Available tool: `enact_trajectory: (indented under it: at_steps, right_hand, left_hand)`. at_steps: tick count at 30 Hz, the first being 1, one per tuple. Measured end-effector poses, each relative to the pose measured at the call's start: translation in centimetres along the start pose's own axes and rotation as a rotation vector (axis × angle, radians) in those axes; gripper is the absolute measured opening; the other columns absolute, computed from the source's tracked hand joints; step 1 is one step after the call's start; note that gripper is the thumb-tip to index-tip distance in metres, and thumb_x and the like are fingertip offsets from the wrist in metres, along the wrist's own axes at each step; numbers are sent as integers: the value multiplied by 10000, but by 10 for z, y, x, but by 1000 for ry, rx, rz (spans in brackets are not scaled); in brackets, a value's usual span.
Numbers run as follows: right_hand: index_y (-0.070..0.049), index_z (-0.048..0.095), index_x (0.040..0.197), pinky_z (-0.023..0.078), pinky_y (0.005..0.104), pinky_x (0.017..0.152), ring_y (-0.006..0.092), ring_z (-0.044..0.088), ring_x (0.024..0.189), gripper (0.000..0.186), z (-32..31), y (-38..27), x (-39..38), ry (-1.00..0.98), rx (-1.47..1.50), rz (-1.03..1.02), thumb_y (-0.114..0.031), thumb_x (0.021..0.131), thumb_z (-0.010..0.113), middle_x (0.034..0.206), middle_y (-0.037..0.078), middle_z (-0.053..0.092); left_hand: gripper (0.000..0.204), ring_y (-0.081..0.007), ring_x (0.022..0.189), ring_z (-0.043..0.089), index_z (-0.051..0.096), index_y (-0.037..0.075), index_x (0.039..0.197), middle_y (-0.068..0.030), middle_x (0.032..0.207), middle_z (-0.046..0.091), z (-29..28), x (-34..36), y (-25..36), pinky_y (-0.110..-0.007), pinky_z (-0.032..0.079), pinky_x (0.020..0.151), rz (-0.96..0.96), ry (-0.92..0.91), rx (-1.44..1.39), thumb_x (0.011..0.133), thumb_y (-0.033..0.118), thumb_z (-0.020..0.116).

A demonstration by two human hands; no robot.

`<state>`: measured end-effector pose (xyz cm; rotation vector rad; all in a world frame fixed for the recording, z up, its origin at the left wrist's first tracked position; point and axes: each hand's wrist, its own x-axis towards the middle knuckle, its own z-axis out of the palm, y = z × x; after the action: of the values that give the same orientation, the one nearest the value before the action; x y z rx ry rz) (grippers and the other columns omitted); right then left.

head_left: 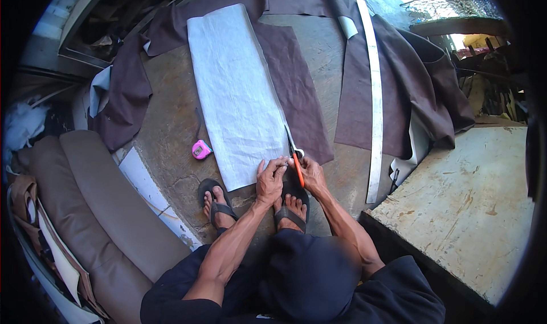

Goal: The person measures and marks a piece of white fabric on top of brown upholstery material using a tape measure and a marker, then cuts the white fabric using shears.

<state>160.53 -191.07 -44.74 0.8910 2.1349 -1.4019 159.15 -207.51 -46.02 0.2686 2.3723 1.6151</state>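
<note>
A long piece of leatherette (233, 96) lies on the floor with its pale backing up, over a brown leatherette piece (296, 90). My right hand (312, 176) is closed on scissors (298, 169) with an orange handle. Their blades point away from me, along the right edge of the pale piece near its lower corner. Beside them my left hand (270, 182) pinches the near edge of that pale piece, fingertips close to the scissors. A pink tape measure (200, 149) rests on the floor left of the pale piece.
More brown leatherette (370, 107) spreads right and around the back. A long metal straightedge (376, 107) lies on it. A brown padded cushion (108, 193) stands at left, a worn pale board (461, 204) at right. My sandalled feet (292, 210) are close to the work.
</note>
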Motion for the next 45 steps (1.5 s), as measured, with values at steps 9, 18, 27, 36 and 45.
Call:
enact_trajectory:
  at_steps: [9,18,27,36,45]
  right_hand:
    - [6,691,904,457,311,626,130,554,681,585,3,-19,12,37,67,-63,-577,866,733,734,52,644]
    - [1,680,871,471,336,642,153,573,689,663,3,-46,18,12,5,-15,-661,846,699,727,52,642]
    - [38,676,892,491,369,672,173,608,715,711,4,-63,22,34,3,11,-672,850,685,741,97,662]
    - [38,685,931,514,394,737,246,674,785,755,2,-55,32,75,-42,-33,-707,807,696,808,169,702]
    - [44,684,936,514,414,792,269,687,859,803,2,-61,47,34,-67,-42,-746,789,676,828,211,697]
  left_hand:
    - [127,-230,1164,648,608,119,1108,-50,1157,721,-2,-5,3,-541,225,1154,-44,-58,51,1008,186,569]
    - [147,-216,1230,613,612,107,1121,-37,1204,712,-1,-12,-5,-537,222,1151,16,-24,115,1014,188,553]
    - [136,-204,1278,586,627,117,1103,-30,1179,710,2,-16,-6,-537,241,1138,15,-45,110,997,184,574]
    - [153,-193,1275,588,642,134,1120,0,1216,704,6,-16,-2,-552,261,1123,40,-31,131,988,179,578]
    - [148,-181,1273,591,647,141,1105,10,1196,711,3,-19,2,-551,249,1129,15,-39,101,998,207,569]
